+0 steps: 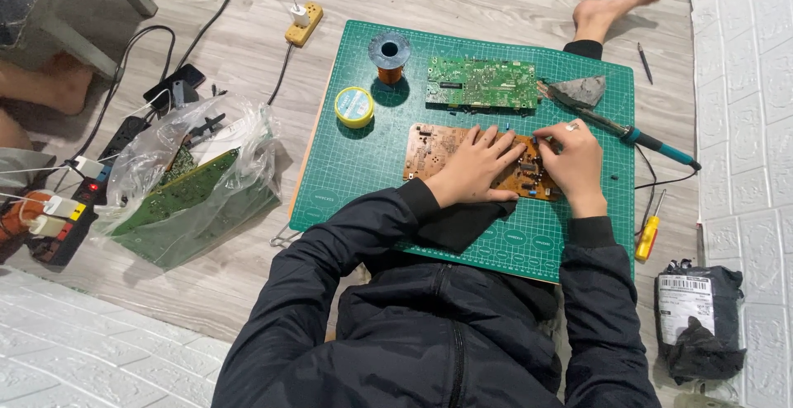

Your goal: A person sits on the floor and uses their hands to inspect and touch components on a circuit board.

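Black jacket sleeves (347, 292) fill lower centre. Clear bag of green boards (186, 185) at left. Left hand (475, 168) flat, fingers spread, pressing brown circuit board (434, 150) at frame centre on green cutting mat (363, 160). Right hand (574, 160) curled, fingertips pinching at board's right edge; hands close, not touching. Soldering iron (640, 137) right.

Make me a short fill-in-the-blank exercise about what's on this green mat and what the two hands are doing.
1. Both the left hand and the right hand rest on the ____ circuit board.
2. The green circuit board lies on the far side of the cutting mat, to the right of the spool of ____ wire.
3. The soldering iron has a ____ handle.
4. The screwdriver near the mat's right edge has a ____ handle.

Missing words: brown; copper; blue; yellow
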